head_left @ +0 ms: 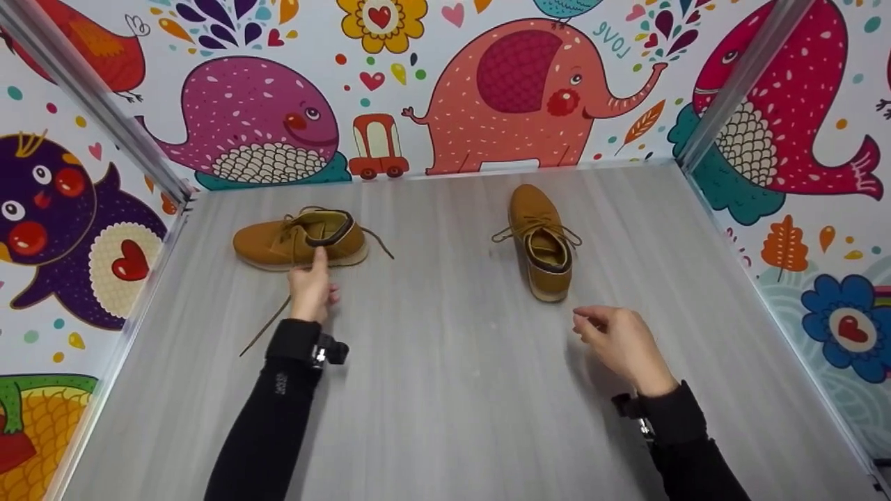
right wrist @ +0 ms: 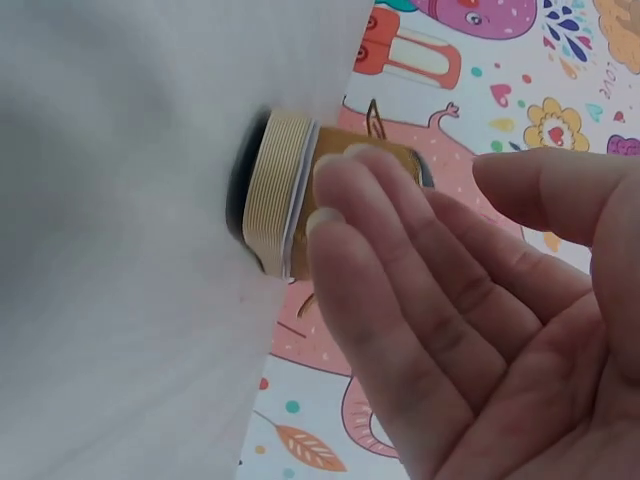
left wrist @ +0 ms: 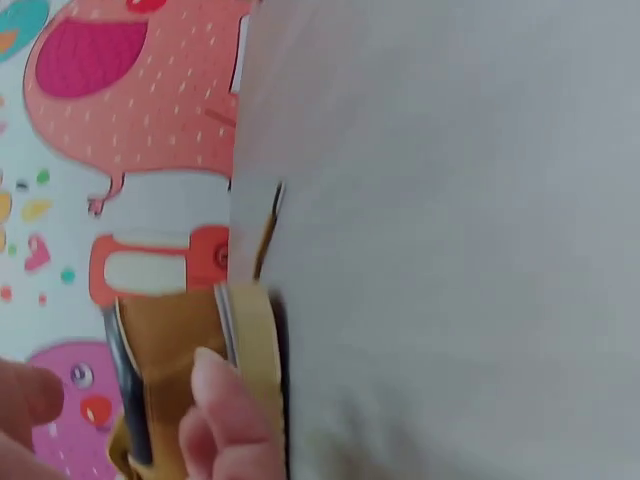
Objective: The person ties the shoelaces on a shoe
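On the left of the head view, a tan lace-up shoe (head_left: 264,243) lies on its sole, toe to the left. Its laces are undone; one lace (head_left: 265,326) trails toward the front and another end past the heel. My left hand (head_left: 313,287) is at the shoe's near side, thumb extended to the collar and apart from the fingers; the left wrist view shows fingertips (left wrist: 215,375) overlapping the heel. A second tan shoe (head_left: 534,202), laces tied in a bow, points toward the back wall. Just behind its heel hovers my right hand (head_left: 623,344), fingers loosely bent around nothing.
Both shoes stand on a grey wood-grain floor panel (head_left: 445,390). A back wall (head_left: 376,90) with cartoon animals closes the far side, and printed side panels (head_left: 807,229) flank left and right. Metal posts (head_left: 738,90) rise at the back corners.
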A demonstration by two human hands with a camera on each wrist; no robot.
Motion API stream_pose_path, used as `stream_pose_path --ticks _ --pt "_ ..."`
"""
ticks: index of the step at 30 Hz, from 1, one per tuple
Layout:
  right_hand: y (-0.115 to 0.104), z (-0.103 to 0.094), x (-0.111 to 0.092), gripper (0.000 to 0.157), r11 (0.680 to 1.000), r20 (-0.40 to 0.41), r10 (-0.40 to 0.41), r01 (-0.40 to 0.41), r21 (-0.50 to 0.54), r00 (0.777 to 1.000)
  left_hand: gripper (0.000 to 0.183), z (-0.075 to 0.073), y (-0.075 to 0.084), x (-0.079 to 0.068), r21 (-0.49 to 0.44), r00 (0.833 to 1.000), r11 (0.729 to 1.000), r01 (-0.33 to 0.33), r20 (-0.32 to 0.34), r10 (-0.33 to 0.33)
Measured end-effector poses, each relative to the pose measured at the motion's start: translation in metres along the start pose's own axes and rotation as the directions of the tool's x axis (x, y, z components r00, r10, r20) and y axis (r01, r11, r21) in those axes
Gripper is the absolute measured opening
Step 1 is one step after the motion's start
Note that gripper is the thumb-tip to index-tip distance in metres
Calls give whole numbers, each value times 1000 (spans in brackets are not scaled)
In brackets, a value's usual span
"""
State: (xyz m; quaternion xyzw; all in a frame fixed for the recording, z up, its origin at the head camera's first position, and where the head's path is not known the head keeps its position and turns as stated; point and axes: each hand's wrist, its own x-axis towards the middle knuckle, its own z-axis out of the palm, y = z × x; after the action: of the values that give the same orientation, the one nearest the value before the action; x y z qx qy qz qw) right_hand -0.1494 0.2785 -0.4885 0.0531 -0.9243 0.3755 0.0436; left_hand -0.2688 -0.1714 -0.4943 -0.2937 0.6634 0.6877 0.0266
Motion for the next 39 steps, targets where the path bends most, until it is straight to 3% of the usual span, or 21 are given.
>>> stream_pose_path --ticks 3,8,12,19,24,32,36,39 --pt "-3 6 -5 22 1000 5 -5 5 4 1000 79 -10 6 7 28 996 996 84 31 -85" --pt "-9 18 -12 20 1000 22 -19 19 16 1000 88 -11 16 23 81 982 980 180 50 -184" --pt "-12 25 -16 18 999 33 -43 42 12 999 83 -7 22 33 67 980 978 197 22 -199" --pt "-13 32 -21 14 998 38 -59 59 0 998 57 1 27 40 23 976 977 213 -48 -212" --pt "-13 36 -23 12 997 29 -73 73 -7 997 45 4 29 38 9 984 984 175 -24 -175" --pt "-25 52 -23 10 992 64 -123 120 43 990 54 0 23 25 -37 995 997 72 73 -69" --pt "-34 59 -21 11 983 50 -160 155 96 986 55 6 23 8 -45 991 999 2 136 4" --pt "-41 64 -19 13 971 25 -191 185 153 981 54 13 25 -14 -11 973 996 -88 211 88"
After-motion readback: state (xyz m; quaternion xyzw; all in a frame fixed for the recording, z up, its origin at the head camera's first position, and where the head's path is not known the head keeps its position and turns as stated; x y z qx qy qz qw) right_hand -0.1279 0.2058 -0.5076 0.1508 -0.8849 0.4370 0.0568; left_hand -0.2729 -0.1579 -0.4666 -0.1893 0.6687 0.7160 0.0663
